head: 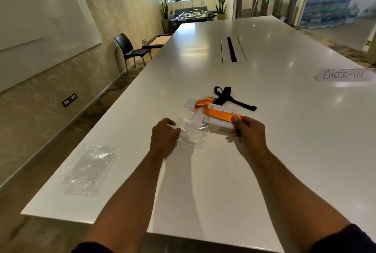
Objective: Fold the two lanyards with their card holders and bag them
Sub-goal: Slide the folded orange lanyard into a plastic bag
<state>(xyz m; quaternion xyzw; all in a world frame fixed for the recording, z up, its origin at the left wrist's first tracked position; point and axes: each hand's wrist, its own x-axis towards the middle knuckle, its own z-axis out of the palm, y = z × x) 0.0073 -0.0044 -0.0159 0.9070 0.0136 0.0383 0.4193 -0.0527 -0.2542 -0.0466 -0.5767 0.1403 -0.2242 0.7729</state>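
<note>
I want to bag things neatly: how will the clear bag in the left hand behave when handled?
The clear bag looks thin and crinkled, so it is probably floppy and very light. Its glossy film may slip in the left hand, and its mouth will likely sag shut unless held open.

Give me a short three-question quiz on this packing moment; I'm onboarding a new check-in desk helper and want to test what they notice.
1. True or false: the black lanyard is already inside a bag.
2. What does the right hand grip?
A. a pen
B. the card holder wrapped with the orange lanyard
C. the CHECK-IN sign
3. Fill in: the left hand pinches a clear ____.

Key: 1 false, it lies loose on the table; 2 B; 3 bag.
</note>
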